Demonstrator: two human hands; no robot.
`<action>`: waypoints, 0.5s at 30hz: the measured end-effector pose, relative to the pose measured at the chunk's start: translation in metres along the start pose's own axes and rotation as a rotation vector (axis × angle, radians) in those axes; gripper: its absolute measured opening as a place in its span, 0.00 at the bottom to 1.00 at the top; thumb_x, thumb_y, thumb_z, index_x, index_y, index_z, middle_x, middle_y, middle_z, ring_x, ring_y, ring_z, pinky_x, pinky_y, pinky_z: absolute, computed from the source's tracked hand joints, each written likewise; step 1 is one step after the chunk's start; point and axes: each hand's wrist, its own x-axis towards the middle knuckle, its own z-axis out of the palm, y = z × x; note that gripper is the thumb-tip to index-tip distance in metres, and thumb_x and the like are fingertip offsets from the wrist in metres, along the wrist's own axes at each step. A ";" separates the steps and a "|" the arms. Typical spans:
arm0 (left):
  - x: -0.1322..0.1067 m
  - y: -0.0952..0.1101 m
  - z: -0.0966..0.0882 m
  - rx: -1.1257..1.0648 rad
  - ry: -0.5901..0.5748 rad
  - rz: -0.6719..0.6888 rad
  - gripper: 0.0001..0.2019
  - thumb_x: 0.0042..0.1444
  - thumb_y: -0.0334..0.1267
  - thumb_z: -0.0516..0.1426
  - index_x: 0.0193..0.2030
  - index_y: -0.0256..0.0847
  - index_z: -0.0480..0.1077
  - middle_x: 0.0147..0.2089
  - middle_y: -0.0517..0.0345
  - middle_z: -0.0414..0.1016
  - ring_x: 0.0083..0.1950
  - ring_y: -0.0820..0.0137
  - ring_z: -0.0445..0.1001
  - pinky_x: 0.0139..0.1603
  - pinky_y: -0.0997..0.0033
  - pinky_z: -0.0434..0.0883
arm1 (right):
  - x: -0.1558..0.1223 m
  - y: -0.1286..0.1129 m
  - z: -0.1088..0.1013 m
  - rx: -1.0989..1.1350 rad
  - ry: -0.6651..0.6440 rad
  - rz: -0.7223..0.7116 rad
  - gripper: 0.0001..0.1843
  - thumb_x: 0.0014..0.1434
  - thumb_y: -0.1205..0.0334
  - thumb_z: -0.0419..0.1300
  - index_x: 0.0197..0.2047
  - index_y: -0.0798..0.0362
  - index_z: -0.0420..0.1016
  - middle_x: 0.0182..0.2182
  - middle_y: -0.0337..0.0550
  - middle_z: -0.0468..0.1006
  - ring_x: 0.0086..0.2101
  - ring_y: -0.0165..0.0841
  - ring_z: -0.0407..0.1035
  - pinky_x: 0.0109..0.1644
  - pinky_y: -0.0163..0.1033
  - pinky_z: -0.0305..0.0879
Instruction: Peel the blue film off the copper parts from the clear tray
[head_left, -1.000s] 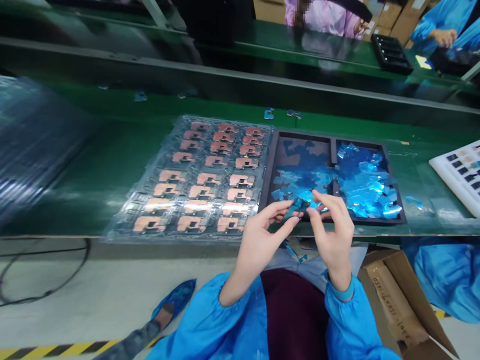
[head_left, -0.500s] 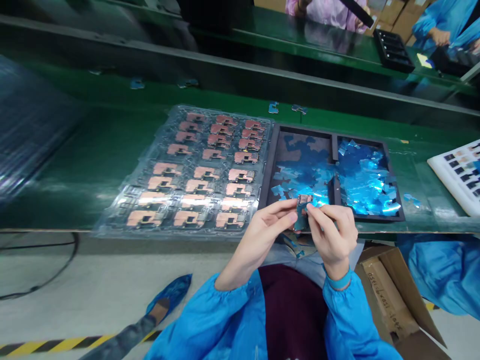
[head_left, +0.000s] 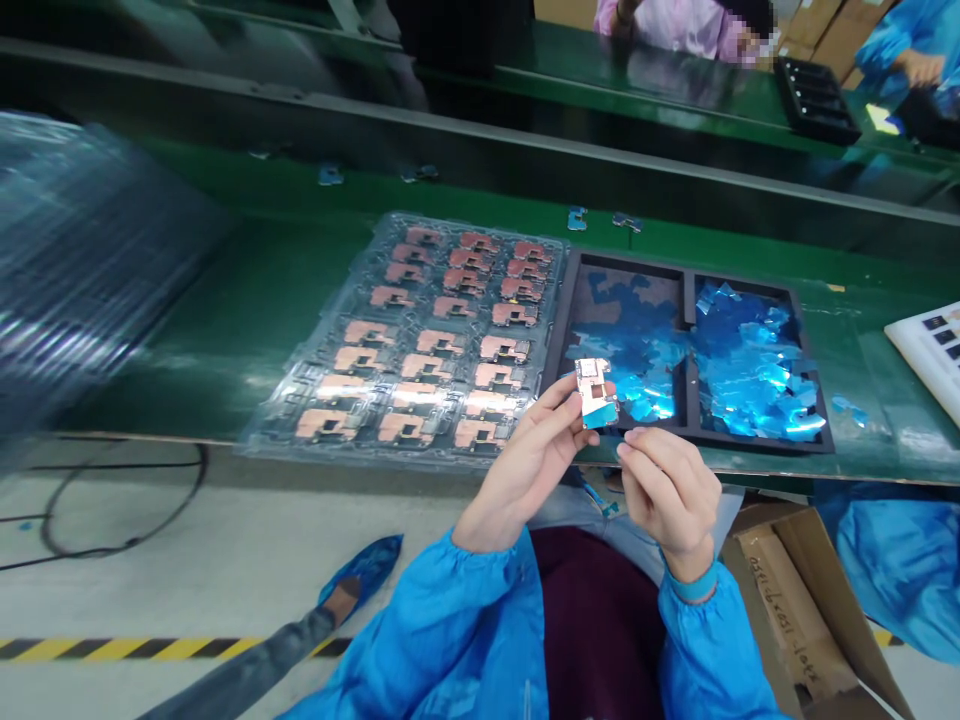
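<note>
While left hand [head_left: 544, 450] grips small circuit board [head_left: 591, 392] between thumb and fingers, board sits above near left part of black tray [head_left: 688, 300], blue film patch [head_left: 600, 416] at its lower end. Right hand [head_left: 671, 490] at near side of black tray, just beside board, not touching it; thumb and forefinger tips brought together, cannot tell whether anything thin is between. Blue film pieces [head_left: 750, 370] heaped inside black tray. Left of black tray, on green bench [head_left: 180, 380]: clear plastic tray [head_left: 281, 402] with copper-coloured boards [head_left: 309, 422] in rows.
</note>
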 end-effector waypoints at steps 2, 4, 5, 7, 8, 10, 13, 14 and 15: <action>0.002 0.000 0.000 -0.016 0.018 0.030 0.11 0.64 0.42 0.70 0.52 0.45 0.82 0.54 0.56 0.85 0.43 0.71 0.80 0.38 0.76 0.77 | -0.003 0.000 -0.001 0.001 -0.010 -0.011 0.20 0.69 0.74 0.62 0.58 0.44 0.79 0.41 0.44 0.89 0.44 0.40 0.86 0.47 0.44 0.86; 0.004 0.000 0.001 -0.038 0.039 0.063 0.11 0.65 0.42 0.69 0.53 0.45 0.81 0.56 0.56 0.85 0.46 0.71 0.80 0.39 0.77 0.77 | -0.005 0.000 -0.001 0.014 -0.005 -0.010 0.19 0.69 0.74 0.62 0.58 0.45 0.79 0.41 0.44 0.89 0.44 0.40 0.87 0.46 0.44 0.86; 0.006 0.000 0.000 -0.047 0.053 0.081 0.11 0.66 0.41 0.68 0.53 0.45 0.81 0.58 0.55 0.84 0.47 0.70 0.81 0.39 0.77 0.77 | -0.007 -0.001 -0.002 0.026 0.005 0.007 0.19 0.69 0.74 0.62 0.58 0.45 0.78 0.40 0.45 0.89 0.44 0.40 0.86 0.45 0.45 0.86; 0.007 0.001 0.000 -0.049 0.087 0.118 0.12 0.66 0.41 0.68 0.54 0.45 0.80 0.60 0.53 0.84 0.49 0.69 0.82 0.38 0.77 0.78 | -0.008 -0.001 -0.002 0.058 0.067 0.068 0.18 0.70 0.74 0.61 0.57 0.45 0.77 0.39 0.44 0.88 0.41 0.40 0.86 0.43 0.46 0.85; 0.007 0.001 -0.001 -0.042 0.105 0.137 0.13 0.65 0.41 0.69 0.55 0.44 0.80 0.60 0.52 0.84 0.50 0.68 0.82 0.38 0.77 0.78 | -0.008 0.000 -0.001 0.062 0.123 0.110 0.16 0.70 0.73 0.61 0.56 0.45 0.77 0.38 0.44 0.88 0.40 0.40 0.85 0.41 0.47 0.85; 0.006 0.001 -0.002 -0.010 0.134 0.174 0.17 0.64 0.40 0.70 0.57 0.43 0.79 0.60 0.50 0.84 0.53 0.65 0.84 0.39 0.76 0.80 | -0.004 0.004 0.001 0.033 0.242 0.224 0.13 0.70 0.72 0.62 0.52 0.46 0.78 0.36 0.43 0.86 0.37 0.39 0.83 0.39 0.45 0.82; 0.004 -0.002 -0.002 0.074 0.147 0.235 0.22 0.62 0.39 0.71 0.61 0.43 0.76 0.51 0.51 0.86 0.55 0.60 0.85 0.41 0.73 0.83 | 0.010 0.023 0.010 -0.050 0.273 0.428 0.07 0.72 0.68 0.63 0.49 0.49 0.79 0.38 0.45 0.85 0.35 0.36 0.80 0.35 0.40 0.77; 0.003 -0.004 -0.002 0.105 0.146 0.257 0.24 0.61 0.38 0.71 0.63 0.43 0.75 0.48 0.52 0.86 0.55 0.60 0.85 0.41 0.72 0.84 | 0.016 0.031 0.013 -0.073 0.227 0.480 0.06 0.73 0.66 0.61 0.49 0.50 0.80 0.40 0.46 0.85 0.36 0.36 0.79 0.35 0.39 0.76; 0.002 -0.006 -0.002 0.134 0.143 0.279 0.25 0.61 0.38 0.71 0.64 0.43 0.74 0.46 0.53 0.85 0.54 0.60 0.85 0.41 0.72 0.85 | 0.022 0.039 0.017 -0.095 0.164 0.514 0.07 0.74 0.64 0.60 0.50 0.51 0.80 0.41 0.48 0.85 0.37 0.37 0.79 0.38 0.41 0.77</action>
